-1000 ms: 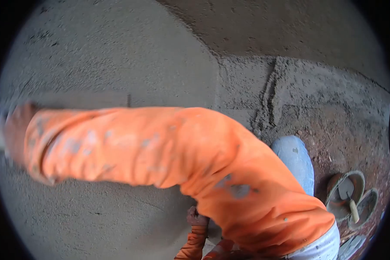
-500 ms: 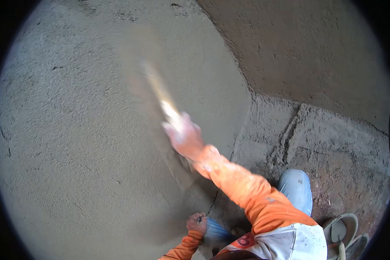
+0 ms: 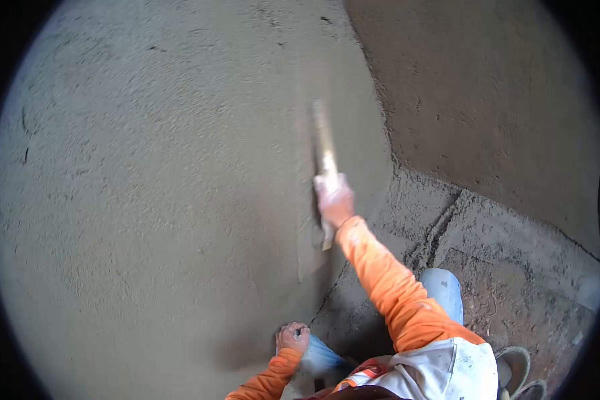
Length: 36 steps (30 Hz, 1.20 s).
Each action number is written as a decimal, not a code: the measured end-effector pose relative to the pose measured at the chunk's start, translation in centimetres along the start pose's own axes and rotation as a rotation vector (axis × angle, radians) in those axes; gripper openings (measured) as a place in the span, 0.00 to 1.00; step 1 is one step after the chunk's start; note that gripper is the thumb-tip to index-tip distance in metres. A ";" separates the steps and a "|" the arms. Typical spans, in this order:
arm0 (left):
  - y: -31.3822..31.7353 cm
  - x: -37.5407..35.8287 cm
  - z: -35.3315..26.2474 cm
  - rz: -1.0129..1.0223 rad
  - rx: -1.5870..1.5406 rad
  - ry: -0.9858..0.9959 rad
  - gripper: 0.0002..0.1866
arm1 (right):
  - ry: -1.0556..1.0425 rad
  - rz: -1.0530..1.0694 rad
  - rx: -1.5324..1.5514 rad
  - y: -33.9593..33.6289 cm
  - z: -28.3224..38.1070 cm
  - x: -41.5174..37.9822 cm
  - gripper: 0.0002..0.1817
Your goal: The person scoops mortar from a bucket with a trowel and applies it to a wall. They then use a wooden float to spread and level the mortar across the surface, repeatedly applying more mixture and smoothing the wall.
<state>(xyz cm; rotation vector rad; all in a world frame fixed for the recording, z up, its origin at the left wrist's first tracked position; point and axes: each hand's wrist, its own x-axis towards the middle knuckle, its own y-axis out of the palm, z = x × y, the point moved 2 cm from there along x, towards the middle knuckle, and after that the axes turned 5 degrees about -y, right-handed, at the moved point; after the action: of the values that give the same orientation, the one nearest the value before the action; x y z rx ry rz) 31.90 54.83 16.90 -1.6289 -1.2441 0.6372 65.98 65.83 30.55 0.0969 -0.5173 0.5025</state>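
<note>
My right hand (image 3: 335,200) is closed around the long, light-coloured handle of a plastering float (image 3: 323,137). The float lies against wet grey mortar (image 3: 180,220), its grip pointing up and slightly left. Motion blurs its edges, and its blade is hard to tell from the mortar. Lower down, my left hand (image 3: 293,338) rests on my bent left knee (image 3: 320,357), fingers curled in with nothing visible in them. Both forearms wear orange sleeves.
A browner rendered surface (image 3: 480,100) meets the grey mortar at upper right. Rough grey mortar with a crack (image 3: 443,223) lies between it and my right knee (image 3: 443,290). At lower right is a rounded, mortar-stained container (image 3: 517,367), partly hidden by my body.
My right hand has swept the float to the right and turned its handle more upright. The left hand stays on the knee. The view has shifted slightly.
</note>
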 end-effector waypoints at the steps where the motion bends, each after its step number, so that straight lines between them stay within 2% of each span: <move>1: 0.2 0.2 -0.3 0.001 0.022 0.012 0.03 | -0.100 0.068 -0.057 0.3 1.8 0.0 0.24; 2: 0.3 0.3 -0.3 0.028 0.036 0.029 0.03 | -0.235 0.039 -0.015 0.1 4.7 1.3 0.23; 4: 0.7 0.3 -0.3 -0.015 0.041 0.052 0.04 | -0.179 0.146 0.083 -1.3 10.5 6.2 0.24; 5: 1.1 0.5 0.3 0.015 0.047 0.067 0.04 | -0.182 0.113 0.052 -2.2 13.0 8.8 0.26; 7: 1.7 0.2 2.4 0.027 -0.169 -0.005 0.03 | -0.140 0.050 -0.013 -3.2 13.5 13.3 0.29; 8: 1.6 0.0 3.0 0.045 -0.167 -0.018 0.03 | -0.090 0.011 -0.047 -3.2 12.6 15.3 0.30; 10: 1.5 -0.3 3.3 -0.020 -0.131 0.046 0.03 | -0.092 -0.162 -0.108 -2.6 7.2 17.4 0.32; 12: 1.8 -0.5 3.4 -0.026 -0.154 0.018 0.05 | 0.174 -0.025 0.030 -2.4 0.6 16.4 0.33; 14: 1.2 -0.6 2.7 -0.036 -0.127 0.107 0.05 | 0.310 -0.034 -0.012 -2.1 -5.0 13.6 0.34; 18: -0.5 -0.5 0.7 0.005 -0.099 0.214 0.04 | 0.441 -0.017 0.003 -0.8 -14.4 7.2 0.35; 20: -0.9 -0.9 0.9 0.031 -0.143 0.216 0.01 | 0.488 -0.017 -0.008 -1.1 -16.4 4.3 0.34; 21: -1.2 -1.1 0.7 0.039 -0.137 0.209 0.01 | 0.576 -0.001 0.067 -1.2 -17.3 2.7 0.33; 22: -1.5 -1.5 0.6 0.043 -0.174 0.160 0.01 | 0.665 0.015 0.145 -1.4 -18.2 1.4 0.32; 24: -1.7 -2.2 1.1 0.060 -0.199 0.106 0.03 | 0.672 -0.017 0.134 -0.5 -22.1 -1.3 0.29; 26: -1.7 -2.9 1.9 0.072 -0.379 0.082 0.06 | 0.759 -0.019 0.153 -0.1 -25.2 -3.7 0.29; 30: -2.0 -3.9 2.1 0.072 -0.372 0.074 0.10 | 0.915 -0.084 0.251 0.7 -29.8 -7.8 0.32; 32: -2.5 -4.3 1.6 0.043 -0.391 0.139 0.11 | 0.947 -0.110 0.293 0.8 -31.2 -9.8 0.32; 34: -2.6 -4.6 1.5 0.031 -0.378 0.136 0.11 | 1.072 -0.116 0.361 1.1 -32.1 -11.7 0.32; 36: -2.8 -4.9 1.6 0.015 -0.367 0.132 0.12 | 1.078 -0.140 0.389 1.8 -32.6 -13.4 0.31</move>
<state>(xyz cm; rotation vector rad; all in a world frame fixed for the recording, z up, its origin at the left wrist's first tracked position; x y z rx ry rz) 27.64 50.93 18.07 -1.9476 -1.3064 0.3140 69.69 68.48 -4.41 0.2115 0.6425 0.4410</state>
